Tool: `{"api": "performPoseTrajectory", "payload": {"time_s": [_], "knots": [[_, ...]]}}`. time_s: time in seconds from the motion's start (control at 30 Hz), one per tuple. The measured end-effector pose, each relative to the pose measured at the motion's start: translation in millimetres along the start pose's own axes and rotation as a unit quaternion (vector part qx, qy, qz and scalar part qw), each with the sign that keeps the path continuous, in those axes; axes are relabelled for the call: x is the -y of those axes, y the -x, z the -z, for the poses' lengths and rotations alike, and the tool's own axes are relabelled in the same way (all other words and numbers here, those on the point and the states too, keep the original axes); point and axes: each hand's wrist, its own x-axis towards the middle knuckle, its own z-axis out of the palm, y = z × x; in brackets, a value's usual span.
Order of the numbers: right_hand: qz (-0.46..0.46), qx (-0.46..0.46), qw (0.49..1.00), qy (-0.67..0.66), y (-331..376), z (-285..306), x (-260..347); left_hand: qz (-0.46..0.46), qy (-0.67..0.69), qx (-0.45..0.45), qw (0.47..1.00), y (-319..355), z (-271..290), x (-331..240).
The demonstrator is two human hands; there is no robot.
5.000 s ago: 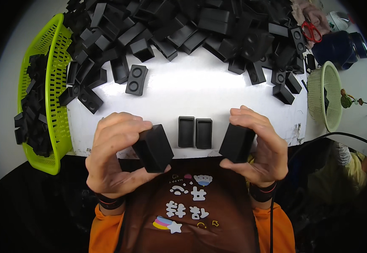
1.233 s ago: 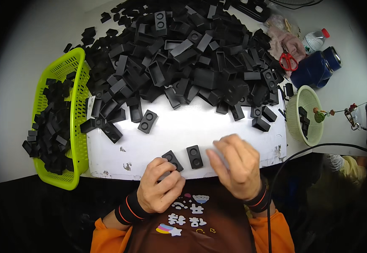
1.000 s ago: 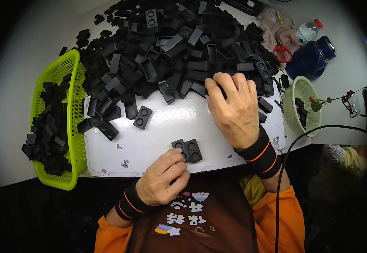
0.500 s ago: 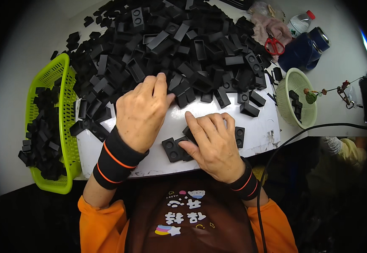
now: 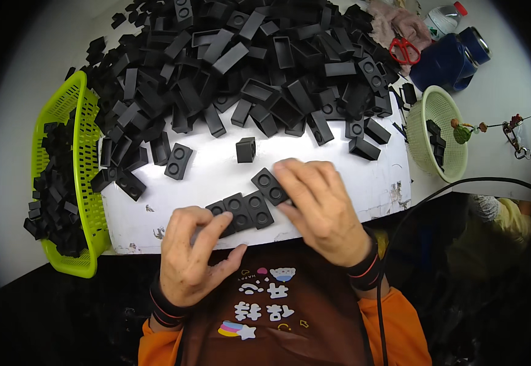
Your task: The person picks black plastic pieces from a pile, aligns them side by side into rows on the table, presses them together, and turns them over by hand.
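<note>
Several black two-circle plastic blocks [image 5: 237,210] stand side by side in a short row near the table's front edge. At the row's left end is my left hand [image 5: 195,253], its index fingertip touching a block and its thumb spread away, so it is open. Between the fingers and thumb of my right hand [image 5: 326,213] is another black block [image 5: 270,185], slightly tilted against the row's right end. A single block [image 5: 246,150] stands apart behind the row, and one more [image 5: 179,161] lies farther left.
A large heap of black blocks [image 5: 216,67] covers the back. On the left stands a green basket [image 5: 85,183] of black pieces. A pale basket [image 5: 421,137], a blue flask [image 5: 439,64], red scissors [image 5: 405,52] and a black cable [image 5: 393,244] are at the right.
My left hand has come from the heap down to the row's left end. My right hand has lifted off the row and grips a block. Two loose blocks now show in front of the heap.
</note>
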Motion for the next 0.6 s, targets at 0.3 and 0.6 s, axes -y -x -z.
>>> {"api": "performPoseTrajectory", "payload": {"time_s": [0.3, 0.6], "knots": [[-0.016, -0.036, 0.999, 0.035, 14, 23, -16, -0.053, -0.048, -0.045, 0.996, -81, -6, 14], [-0.021, 0.017, 0.999, -0.026, 7, 23, -17, 0.007, -0.102, -0.295, 0.950, -20, 29, 34]]}}
